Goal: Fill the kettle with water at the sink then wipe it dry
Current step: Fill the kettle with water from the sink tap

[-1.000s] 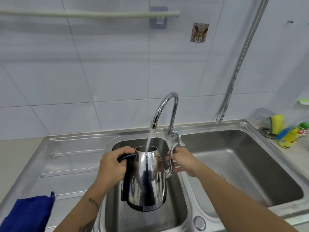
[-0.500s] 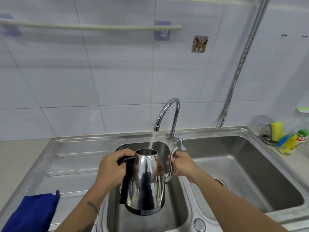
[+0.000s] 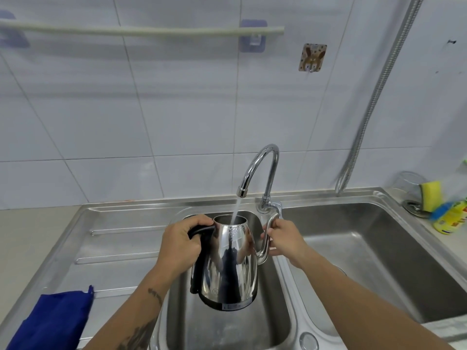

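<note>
A shiny steel kettle [image 3: 228,269] with a black handle hangs upright over the small left sink basin [image 3: 222,329]. My left hand [image 3: 180,242] is closed around the black handle. My right hand [image 3: 284,238] grips the kettle's curved gooseneck spout. Water runs from the chrome tap [image 3: 262,170] straight into the kettle's open top. A folded blue cloth [image 3: 54,322] lies on the draining board at the lower left.
The larger right basin [image 3: 374,253] sits beside the small one. A yellow sponge [image 3: 430,194], a glass and a yellow bottle [image 3: 452,218] stand at the right corner. A metal hose [image 3: 374,97] hangs down the tiled wall. A white rail [image 3: 141,31] runs above.
The view has tilted up slightly. The kettle stays under the running water, with both hands holding as before.
</note>
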Demonstrator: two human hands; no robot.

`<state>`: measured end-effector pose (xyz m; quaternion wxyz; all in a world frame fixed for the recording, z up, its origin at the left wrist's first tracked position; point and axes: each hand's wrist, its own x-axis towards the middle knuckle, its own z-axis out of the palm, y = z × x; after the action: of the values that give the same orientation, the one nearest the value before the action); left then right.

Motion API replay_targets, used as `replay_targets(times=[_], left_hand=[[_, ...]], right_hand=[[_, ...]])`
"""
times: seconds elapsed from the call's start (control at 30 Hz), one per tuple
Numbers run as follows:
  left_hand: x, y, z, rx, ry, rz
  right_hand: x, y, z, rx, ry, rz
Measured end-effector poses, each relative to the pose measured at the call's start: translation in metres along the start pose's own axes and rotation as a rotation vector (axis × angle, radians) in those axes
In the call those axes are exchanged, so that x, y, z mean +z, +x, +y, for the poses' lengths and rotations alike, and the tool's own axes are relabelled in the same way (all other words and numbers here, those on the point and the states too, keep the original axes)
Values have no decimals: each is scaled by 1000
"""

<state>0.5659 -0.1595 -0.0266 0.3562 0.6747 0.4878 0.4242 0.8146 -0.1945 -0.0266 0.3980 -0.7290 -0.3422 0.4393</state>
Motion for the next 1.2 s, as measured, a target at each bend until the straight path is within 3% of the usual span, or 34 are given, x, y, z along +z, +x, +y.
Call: replay_targets(times=[0.43,0.73,0.9,1.07,1.2], left_hand=[[13,-3,-6,259,156,125],[7,-2,0,174,51,92],[9,1,-2,199,62,73],[16,6,-10,208,74,45],[21,11,-17,215,83,12]], right_hand=[[-4,9,0,-85,24,58],[-21,2,5,-94,-7,-44],[-53,20,21,-137,-476,117],[-59,42,21,-185,-805,60],[-53,60,17,-233,-922,36]])
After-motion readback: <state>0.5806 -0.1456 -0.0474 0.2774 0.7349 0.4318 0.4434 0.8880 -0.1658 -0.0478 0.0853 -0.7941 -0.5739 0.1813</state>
